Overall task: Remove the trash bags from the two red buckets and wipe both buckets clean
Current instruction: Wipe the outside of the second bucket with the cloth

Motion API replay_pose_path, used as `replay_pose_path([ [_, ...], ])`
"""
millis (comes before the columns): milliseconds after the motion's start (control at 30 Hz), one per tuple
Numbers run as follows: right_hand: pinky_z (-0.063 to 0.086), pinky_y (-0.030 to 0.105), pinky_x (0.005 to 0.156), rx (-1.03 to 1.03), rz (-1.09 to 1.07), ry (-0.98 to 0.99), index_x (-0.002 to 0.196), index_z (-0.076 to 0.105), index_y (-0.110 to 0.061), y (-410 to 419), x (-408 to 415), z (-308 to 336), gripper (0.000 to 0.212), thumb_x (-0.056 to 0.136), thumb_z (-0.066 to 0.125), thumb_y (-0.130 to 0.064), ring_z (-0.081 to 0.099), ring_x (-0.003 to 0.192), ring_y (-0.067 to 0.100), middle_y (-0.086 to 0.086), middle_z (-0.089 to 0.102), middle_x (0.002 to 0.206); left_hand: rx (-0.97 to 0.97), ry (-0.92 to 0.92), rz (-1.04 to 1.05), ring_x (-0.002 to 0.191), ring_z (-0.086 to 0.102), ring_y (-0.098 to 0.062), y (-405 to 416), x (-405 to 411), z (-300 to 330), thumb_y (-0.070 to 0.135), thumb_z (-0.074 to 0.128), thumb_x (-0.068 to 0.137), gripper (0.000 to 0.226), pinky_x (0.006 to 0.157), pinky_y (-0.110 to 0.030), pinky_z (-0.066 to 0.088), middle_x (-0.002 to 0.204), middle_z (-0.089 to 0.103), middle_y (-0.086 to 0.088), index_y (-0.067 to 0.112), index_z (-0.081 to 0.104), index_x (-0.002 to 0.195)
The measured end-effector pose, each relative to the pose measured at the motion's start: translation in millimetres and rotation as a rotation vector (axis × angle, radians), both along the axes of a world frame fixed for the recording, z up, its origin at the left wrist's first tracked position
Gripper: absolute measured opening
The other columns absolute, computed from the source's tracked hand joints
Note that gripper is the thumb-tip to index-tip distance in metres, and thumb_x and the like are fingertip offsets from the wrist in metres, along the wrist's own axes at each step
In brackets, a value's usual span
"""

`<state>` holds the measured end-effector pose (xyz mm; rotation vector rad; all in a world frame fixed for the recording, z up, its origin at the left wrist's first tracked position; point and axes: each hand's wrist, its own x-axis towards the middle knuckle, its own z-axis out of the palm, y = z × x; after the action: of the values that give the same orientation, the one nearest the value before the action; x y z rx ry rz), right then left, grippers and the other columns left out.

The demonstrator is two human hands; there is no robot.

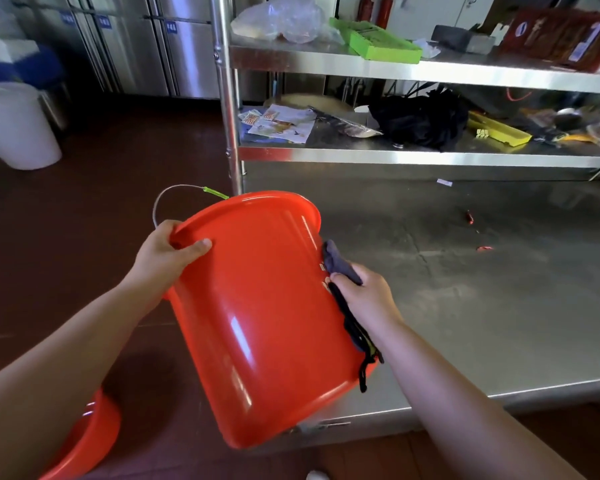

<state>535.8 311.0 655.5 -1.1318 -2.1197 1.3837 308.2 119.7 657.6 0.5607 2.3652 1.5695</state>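
Head view: a steel counter (482,289) fills the right half of the frame, with cluttered shelves (413,67) across the upper right. At the centre, a red bucket (257,317) is held tilted, its rim pointing to the upper left and its base toward the bottom of the frame, over the counter's left edge; whether it rests on that edge cannot be told. No trash bag is seen on it. A second red bucket (87,441) is partly seen at the lower left, on the floor.

The bucket's rim is gripped by the left hand (167,251), thumb on the outer wall and fingers curled over the lip. A dark cloth (340,268) is held by the right hand (364,296) and pressed against the bucket's right wall, with a loose strip hanging toward the base.

A slip is judged possible: the glossy wall is held at one rim point only, so a hard push from the cloth could twist the bucket out of that grip. The dangling strip could also be caught under the base or on the counter's edge.
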Motion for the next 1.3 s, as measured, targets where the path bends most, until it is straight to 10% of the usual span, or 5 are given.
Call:
replay_pose_path([
  [200, 0.032, 0.028, 0.107, 0.557, 0.232, -0.036, 0.128, 0.058, -0.028, -56.9, 1.3, 9.5, 0.047, 0.083, 0.065, -0.035, 0.041, 0.127, 0.02, 0.005, 0.045, 0.137, -0.184, 0.146, 0.024, 0.092, 0.061, -0.022, 23.5, 2.1, 7.2, 0.052, 0.072, 0.073, 0.041, 0.083, -0.041, 0.051, 0.096, 0.062, 0.002, 0.029, 0.054, 0.102],
  [433, 0.03, 0.057, 0.106, 1.054, 0.428, -0.181, 0.114, 0.069, -0.023, -88.0, 21.6, -1.3, 0.047, 0.069, 0.076, -0.034, 0.046, 0.128, 0.04, 0.02, 0.057, 0.127, -0.392, 0.283, -0.031, 0.11, 0.056, -0.03, 84.4, 15.5, 33.1, 0.061, 0.066, 0.071, 0.053, 0.099, -0.046, 0.04, 0.108, 0.064, -0.003, 0.025, 0.057, 0.108],
  [767, 0.029, 0.026, 0.111, 0.548, 0.229, 0.056, 0.121, 0.065, -0.025, -51.7, 50.0, -7.8, 0.041, 0.08, 0.067, -0.03, 0.035, 0.135, 0.011, -0.001, 0.045, 0.141, -0.179, 0.127, -0.059, 0.094, 0.062, -0.023, 71.8, 11.4, 27.1, 0.053, 0.075, 0.065, 0.038, 0.092, -0.044, 0.048, 0.085, 0.061, 0.009, 0.03, 0.058, 0.09],
  [1000, 0.04, 0.004, 0.071, 0.16, 0.015, 0.114, 0.091, 0.067, -0.038, -29.4, 44.9, -21.4, 0.022, 0.083, 0.067, -0.018, 0.058, 0.088, -0.009, -0.009, 0.063, 0.101, 0.173, -0.099, -0.006, 0.059, 0.062, 0.006, 1.9, -5.4, -5.2, 0.025, 0.075, 0.077, 0.02, 0.053, -0.02, 0.047, 0.081, 0.062, 0.01, 0.036, 0.06, 0.083],
  [1300, 0.025, 0.009, 0.102, 0.529, 0.229, 0.042, 0.127, 0.06, -0.028, -50.4, -27.0, 10.7, 0.043, 0.084, 0.066, -0.03, 0.042, 0.123, 0.012, 0.0, 0.044, 0.135, 0.257, -0.218, -0.064, 0.063, 0.064, -0.005, -15.2, 0.3, -14.8, 0.019, 0.076, 0.074, 0.021, 0.053, -0.025, 0.051, 0.078, 0.064, 0.005, 0.027, 0.06, 0.087],
])
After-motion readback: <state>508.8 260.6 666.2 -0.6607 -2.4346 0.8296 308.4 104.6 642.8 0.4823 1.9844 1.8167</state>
